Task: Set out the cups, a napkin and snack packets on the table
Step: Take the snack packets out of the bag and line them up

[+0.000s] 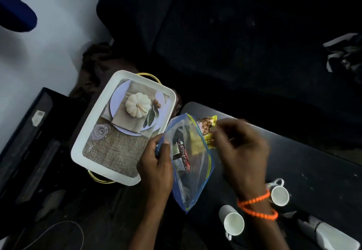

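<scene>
Yellow snack packet (208,130) (nuts pictured) pinched in right hand (242,148) fingers — left hand (156,163) grips clear bag (191,163).

we see a white tray (125,126) printed with a pale pumpkin on a lilac plate over brown burlap, its handles gold. the bag (193,163) is clear with blue edges. a yellow packet (208,130) shows nuts; another packet (184,155) is dark red. both cups (233,223) are white, the table (305,152) black, the bracelets (258,207) orange.
</scene>
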`<action>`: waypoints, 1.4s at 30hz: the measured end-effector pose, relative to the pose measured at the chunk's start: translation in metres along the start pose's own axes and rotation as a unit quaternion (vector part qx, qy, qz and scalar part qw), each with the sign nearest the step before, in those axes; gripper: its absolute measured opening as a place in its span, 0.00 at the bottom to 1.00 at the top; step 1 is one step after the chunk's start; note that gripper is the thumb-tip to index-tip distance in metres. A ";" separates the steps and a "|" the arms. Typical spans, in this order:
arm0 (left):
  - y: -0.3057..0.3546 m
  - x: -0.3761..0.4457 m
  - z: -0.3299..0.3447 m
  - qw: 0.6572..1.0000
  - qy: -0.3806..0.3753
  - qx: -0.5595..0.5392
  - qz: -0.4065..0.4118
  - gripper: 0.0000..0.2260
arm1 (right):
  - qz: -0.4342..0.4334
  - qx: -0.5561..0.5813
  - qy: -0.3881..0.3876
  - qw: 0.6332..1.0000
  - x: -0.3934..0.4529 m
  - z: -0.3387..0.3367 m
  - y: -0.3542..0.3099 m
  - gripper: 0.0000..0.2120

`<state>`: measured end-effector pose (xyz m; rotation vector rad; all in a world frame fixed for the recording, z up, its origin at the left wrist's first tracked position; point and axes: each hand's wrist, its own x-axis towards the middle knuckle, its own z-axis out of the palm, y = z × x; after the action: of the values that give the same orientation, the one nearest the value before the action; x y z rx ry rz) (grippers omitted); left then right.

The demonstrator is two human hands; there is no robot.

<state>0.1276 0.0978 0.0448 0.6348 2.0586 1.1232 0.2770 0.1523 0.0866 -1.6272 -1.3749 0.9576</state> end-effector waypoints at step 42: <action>-0.047 0.043 0.012 0.991 -0.005 -0.082 -0.109 0.06 | 0.474 0.105 -0.035 0.874 0.047 -0.019 0.159 0.12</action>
<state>0.1059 0.1101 -0.0145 0.3240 1.9482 1.1433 0.3642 0.1797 -0.0533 -2.1157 -0.3986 1.6507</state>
